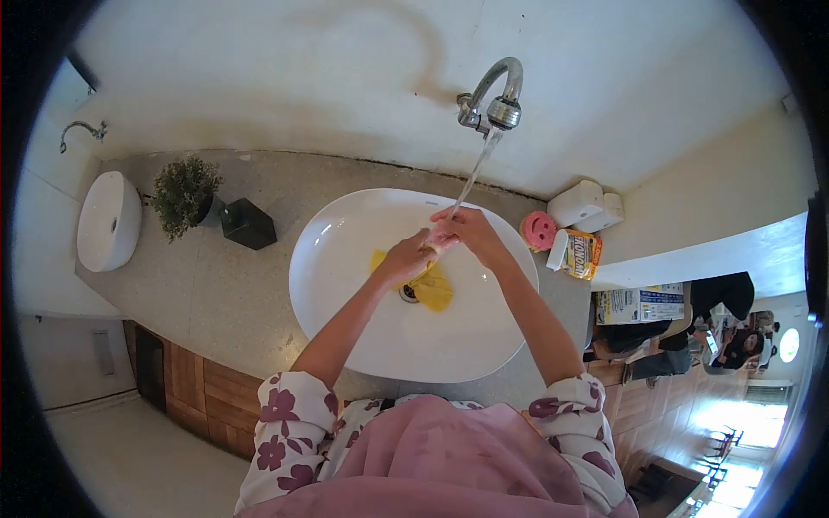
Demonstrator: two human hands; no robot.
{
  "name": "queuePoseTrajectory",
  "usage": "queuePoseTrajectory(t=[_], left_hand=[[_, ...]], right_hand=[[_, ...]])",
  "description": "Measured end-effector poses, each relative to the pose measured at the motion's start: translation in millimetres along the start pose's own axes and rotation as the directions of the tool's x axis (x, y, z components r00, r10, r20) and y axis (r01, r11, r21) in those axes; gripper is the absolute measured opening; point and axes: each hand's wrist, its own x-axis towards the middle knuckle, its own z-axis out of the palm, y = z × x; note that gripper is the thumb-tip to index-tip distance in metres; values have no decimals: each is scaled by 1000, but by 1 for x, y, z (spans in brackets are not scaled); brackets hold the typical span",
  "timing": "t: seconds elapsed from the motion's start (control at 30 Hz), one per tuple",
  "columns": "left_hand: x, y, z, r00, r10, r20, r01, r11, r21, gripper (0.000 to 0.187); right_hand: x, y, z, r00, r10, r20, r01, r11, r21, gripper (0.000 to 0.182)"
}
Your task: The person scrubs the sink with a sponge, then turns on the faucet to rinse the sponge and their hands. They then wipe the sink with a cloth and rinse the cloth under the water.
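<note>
Water runs from a curved metal faucet down onto both hands over a white oval sink. My left hand is closed on a pinkish-white wet item at the sink's centre. On the other side of that item, my right hand is closed on it too, directly under the stream. What the item is, I cannot make out. A yellow cloth lies in the basin just below my hands, partly beside the dark round drain.
Right of the sink are a pink smiley sponge, a yellow-orange packet and white containers. A potted plant, a dark green block-shaped vessel and a second sink stand left. People sit far right.
</note>
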Motion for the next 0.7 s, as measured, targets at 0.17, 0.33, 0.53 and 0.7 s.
queuePoseTrajectory(t=[0.17,0.33,0.53,0.7], left_hand=[[10,32,0,996,81,43,-54,896,-441,27],[6,61,-13,998,-52,-46,-5,606,-795,19],[-3,45,-26,994,-17,-105,-73,606,-792,17],[-10,0,-36,992,-87,-93,22,838,-545,19]], right_hand=[[-22,44,-22,894,-307,-327,141,884,-447,29],[-61,69,6,870,-376,-319,168,834,-525,25],[-56,82,-18,948,-214,-234,115,920,-374,19],[-61,62,-20,902,-364,-232,175,800,-573,20]])
